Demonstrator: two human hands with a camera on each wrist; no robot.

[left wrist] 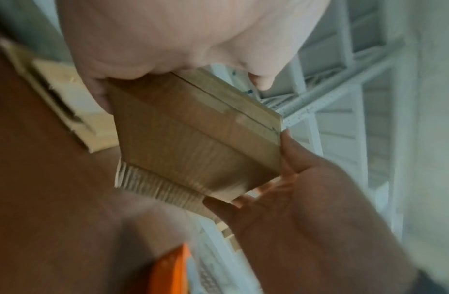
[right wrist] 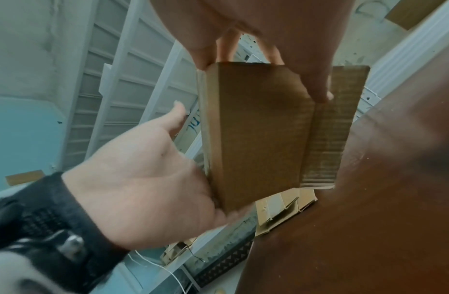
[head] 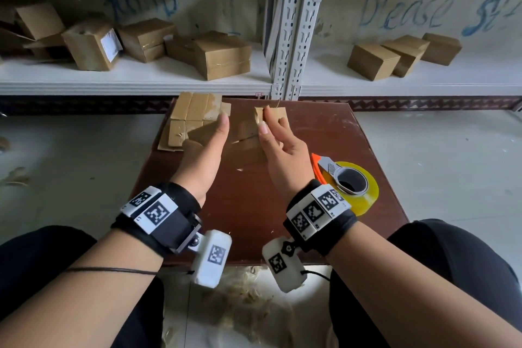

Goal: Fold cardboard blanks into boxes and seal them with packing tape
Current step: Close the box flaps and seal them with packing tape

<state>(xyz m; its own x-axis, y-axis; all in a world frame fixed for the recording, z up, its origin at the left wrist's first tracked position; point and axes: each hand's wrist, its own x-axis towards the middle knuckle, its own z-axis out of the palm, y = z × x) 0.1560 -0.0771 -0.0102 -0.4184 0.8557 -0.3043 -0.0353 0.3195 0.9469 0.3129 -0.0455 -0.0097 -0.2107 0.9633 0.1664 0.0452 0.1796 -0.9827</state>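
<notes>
A small brown cardboard box [head: 245,133], partly folded, hangs over the brown table [head: 324,133] between both hands. My left hand [head: 214,135] cups its left side, thumb pointing up and fingers hidden behind the card. In the left wrist view the left hand [left wrist: 183,59] clasps the box [left wrist: 193,135] between thumb and fingers. My right hand [head: 271,124] pinches the top right edge; in the right wrist view the right hand [right wrist: 263,57] has its thumb on the crease of the box [right wrist: 256,135] beside a loose flap [right wrist: 331,129]. A tape dispenser [head: 350,181] with a yellowish roll lies to the right.
A stack of flat cardboard blanks [head: 192,118] lies at the table's far left. Behind stands a white metal shelf [head: 141,85] holding several finished boxes [head: 223,54]. Cardboard scraps litter the floor [head: 248,299] between my knees.
</notes>
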